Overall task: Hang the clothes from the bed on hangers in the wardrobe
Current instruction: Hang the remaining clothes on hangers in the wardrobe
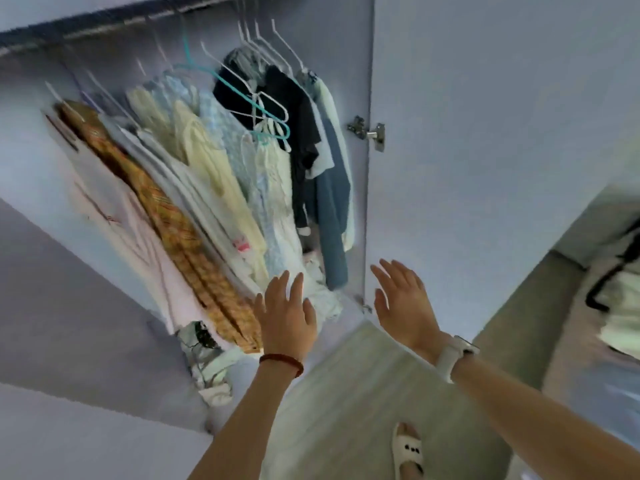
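Clothes (221,174) hang crowded on the wardrobe rail (114,27); both the left hand (285,315) and right hand (403,299) reach in empty, fingers straight, best parting garments to free the teal hanger (242,95).

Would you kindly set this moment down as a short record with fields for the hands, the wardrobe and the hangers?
left hand: left hand open, holding nothing, in front of the hanging clothes
right hand: right hand open, holding nothing, near the door
wardrobe: open, rail full of clothes
hangers: teal hanger hangs empty among white ones
floor: white slipper on one foot
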A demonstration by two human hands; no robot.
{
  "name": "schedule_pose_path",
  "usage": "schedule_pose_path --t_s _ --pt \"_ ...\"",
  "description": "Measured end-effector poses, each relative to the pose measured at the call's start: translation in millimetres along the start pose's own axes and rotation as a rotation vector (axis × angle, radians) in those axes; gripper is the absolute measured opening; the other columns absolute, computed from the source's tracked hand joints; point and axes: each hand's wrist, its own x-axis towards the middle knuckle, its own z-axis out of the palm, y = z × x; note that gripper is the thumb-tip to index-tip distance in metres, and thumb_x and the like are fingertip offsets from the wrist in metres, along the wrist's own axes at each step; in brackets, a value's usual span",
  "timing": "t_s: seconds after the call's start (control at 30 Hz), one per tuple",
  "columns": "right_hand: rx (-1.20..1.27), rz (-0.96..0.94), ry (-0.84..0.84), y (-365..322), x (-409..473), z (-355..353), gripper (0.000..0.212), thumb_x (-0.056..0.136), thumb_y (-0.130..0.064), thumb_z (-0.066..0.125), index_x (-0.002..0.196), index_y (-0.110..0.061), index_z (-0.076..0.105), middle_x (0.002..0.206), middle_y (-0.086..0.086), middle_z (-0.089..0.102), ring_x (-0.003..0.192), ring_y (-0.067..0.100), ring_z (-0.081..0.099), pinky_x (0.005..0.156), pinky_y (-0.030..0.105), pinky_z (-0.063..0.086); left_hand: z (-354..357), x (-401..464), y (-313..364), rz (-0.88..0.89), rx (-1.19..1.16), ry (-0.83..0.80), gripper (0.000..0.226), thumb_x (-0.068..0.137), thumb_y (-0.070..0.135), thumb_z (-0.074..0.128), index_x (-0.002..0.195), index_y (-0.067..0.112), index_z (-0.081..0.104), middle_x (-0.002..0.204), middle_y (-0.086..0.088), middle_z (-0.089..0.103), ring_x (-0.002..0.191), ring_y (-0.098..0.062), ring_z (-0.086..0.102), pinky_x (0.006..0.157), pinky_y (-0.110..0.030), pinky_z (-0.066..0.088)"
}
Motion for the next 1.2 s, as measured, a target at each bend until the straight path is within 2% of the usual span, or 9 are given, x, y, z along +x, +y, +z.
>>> schedule_pose_path --t_s 0.13,0.3,0.4,0.53,0.63,0.9,1.03,1.1,1.2 --pt "-0.031 0.314 -0.008 92 -75 -29 0.052 0.084 -0.028 0.028 0.124 -0.007 0.054 0.129 0.014 0.054 0.122 0.036 0.048 0.100 0.051 0.036 51 -13 106 0.175 -0.049 -0.228 0.045 0.089 0.015 0.050 0.133 0.012 0.046 0.143 -0.013 0.039 0.133 -0.030 0.033 0.107 -0.050 0.028" --pt "-0.044 0.733 0.087 203 -190 -71 0.050 0.078 -0.026 0.030 0.111 -0.007 0.062 0.112 0.014 0.064 0.105 0.035 0.059 0.088 0.048 0.047 128 -40 251 0.596 -0.101 -0.439 0.043 0.069 0.013 0.054 0.110 0.003 0.064 0.116 -0.022 0.060 0.104 -0.040 0.059 0.083 -0.055 0.049" --pt "-0.007 0.992 0.176 263 -269 -91 0.049 0.075 -0.023 0.033 0.109 -0.005 0.063 0.108 0.015 0.065 0.098 0.035 0.062 0.080 0.046 0.051 169 -75 348 0.749 -0.117 -0.595 0.042 0.073 0.011 0.055 0.113 0.003 0.063 0.120 -0.022 0.058 0.104 -0.040 0.059 0.084 -0.053 0.049" --pt "0.053 1.315 0.302 322 -374 -106 0.045 0.079 -0.016 0.041 0.118 -0.002 0.057 0.121 0.020 0.058 0.110 0.039 0.055 0.089 0.048 0.045 223 -144 460 0.997 -0.071 -0.789 0.047 0.091 0.014 0.047 0.137 0.009 0.041 0.147 -0.015 0.031 0.131 -0.033 0.035 0.105 -0.043 0.030" --pt "0.091 1.558 0.331 349 -447 -110 0.042 0.088 -0.009 0.044 0.129 -0.002 0.047 0.133 0.019 0.048 0.120 0.038 0.043 0.099 0.043 0.036 259 -201 517 1.134 0.019 -0.977 0.050 0.097 0.021 0.038 0.144 0.016 0.025 0.153 -0.006 0.015 0.139 -0.023 0.017 0.108 -0.037 0.024" --pt "0.236 2.037 0.515 415 -604 -126 0.045 0.086 -0.002 0.041 0.130 0.009 0.037 0.130 0.030 0.042 0.121 0.044 0.039 0.101 0.045 0.029 341 -308 560 1.362 0.346 -1.249 0.055 0.097 0.028 0.034 0.147 0.024 0.011 0.156 -0.002 -0.002 0.142 -0.024 0.000 0.112 -0.043 0.019" --pt "0.243 2.159 0.526 453 -661 -126 0.070 0.070 -0.020 0.028 0.132 0.012 0.031 0.130 0.032 0.037 0.118 0.045 0.039 0.100 0.045 0.027 377 -318 559 1.411 0.543 -1.313 0.056 0.098 0.031 0.031 0.148 0.028 0.005 0.156 0.001 -0.009 0.142 -0.023 -0.007 0.114 -0.043 0.017" --pt "0.304 2.234 0.517 467 -676 -127 0.071 0.072 -0.025 0.033 0.134 0.011 0.028 0.133 0.031 0.036 0.121 0.044 0.038 0.101 0.044 0.028 388 -317 557 1.416 0.602 -1.352 0.055 0.098 0.032 0.028 0.147 0.030 0.003 0.156 0.003 -0.009 0.142 -0.022 -0.007 0.115 -0.042 0.013" --pt "0.361 2.297 0.560 484 -683 -130 0.066 0.074 -0.033 0.037 0.127 0.006 0.037 0.129 0.031 0.043 0.119 0.044 0.042 0.098 0.044 0.032 392 -316 557 1.406 0.653 -1.402 0.055 0.099 0.032 0.026 0.147 0.032 0.000 0.155 0.005 -0.010 0.142 -0.021 -0.010 0.116 -0.043 0.009"
